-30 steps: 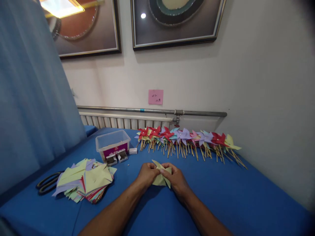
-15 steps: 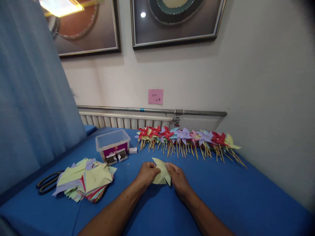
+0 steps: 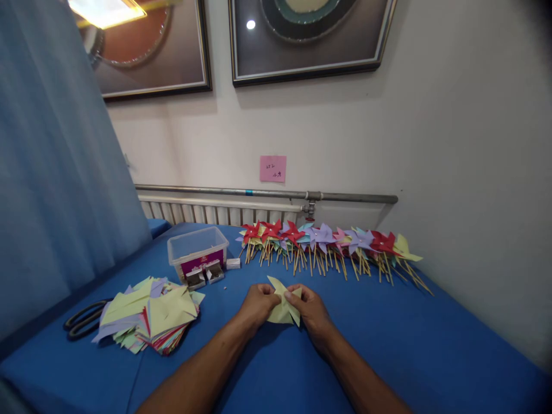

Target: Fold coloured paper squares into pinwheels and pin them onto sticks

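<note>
Between my hands is a pale yellow paper pinwheel [image 3: 281,314], held just above the blue tabletop with some of its corners bent toward the middle. My left hand [image 3: 259,305] pinches its left side, the thumb lying near the centre. From the right, my right hand [image 3: 309,307] grips another folded corner, thumb close to the middle of the paper. Fingertips behind the paper are hidden. To the left lies a pile of cut coloured paper sheets [image 3: 170,313], yellow on top. Black-handled scissors [image 3: 81,322] are partly tucked under that pile.
A clear plastic tub [image 3: 194,244] stands at the back left, with small open boxes [image 3: 214,272] in front and a small white box [image 3: 233,263] beside it. Finished pinwheels on sticks [image 3: 319,238] lie in a row along the wall. A blue curtain [image 3: 64,161] hangs at left.
My right hand has moved slightly left, bringing a right-hand corner of the yellow paper in to the centre. My left hand has stayed in place.
</note>
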Demonstrator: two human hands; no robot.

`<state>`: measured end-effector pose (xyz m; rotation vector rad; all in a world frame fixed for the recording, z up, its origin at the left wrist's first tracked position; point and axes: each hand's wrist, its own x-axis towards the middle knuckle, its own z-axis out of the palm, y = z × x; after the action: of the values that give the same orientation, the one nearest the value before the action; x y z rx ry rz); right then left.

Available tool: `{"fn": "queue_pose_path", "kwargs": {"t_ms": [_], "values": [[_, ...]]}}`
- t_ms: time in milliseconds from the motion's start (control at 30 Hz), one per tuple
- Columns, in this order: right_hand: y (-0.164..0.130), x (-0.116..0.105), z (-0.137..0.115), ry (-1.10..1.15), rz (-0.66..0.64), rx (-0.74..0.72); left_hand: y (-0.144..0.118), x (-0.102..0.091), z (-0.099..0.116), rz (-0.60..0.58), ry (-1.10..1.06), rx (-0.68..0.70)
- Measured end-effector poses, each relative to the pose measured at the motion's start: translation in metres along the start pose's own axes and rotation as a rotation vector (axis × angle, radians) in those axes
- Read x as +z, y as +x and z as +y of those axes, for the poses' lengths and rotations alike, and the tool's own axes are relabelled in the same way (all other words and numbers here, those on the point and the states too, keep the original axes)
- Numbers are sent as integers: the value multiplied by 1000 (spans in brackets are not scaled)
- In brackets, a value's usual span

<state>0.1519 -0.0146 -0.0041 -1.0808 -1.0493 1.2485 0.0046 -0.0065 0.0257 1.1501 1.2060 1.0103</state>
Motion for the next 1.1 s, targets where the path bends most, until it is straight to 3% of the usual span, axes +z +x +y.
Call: {"fn": "queue_pose_path", "kwargs": {"t_ms": [433,667,1100], "values": [[2,3,6,-49,52,-55,1,-1,-3,-21,-40,7],[0,3,3,-88,86,-106,3,-3,-6,-64,-173,17],[-7,4,-2,-282,138,-240,7,-4,-10,-65,-105,21]]}}
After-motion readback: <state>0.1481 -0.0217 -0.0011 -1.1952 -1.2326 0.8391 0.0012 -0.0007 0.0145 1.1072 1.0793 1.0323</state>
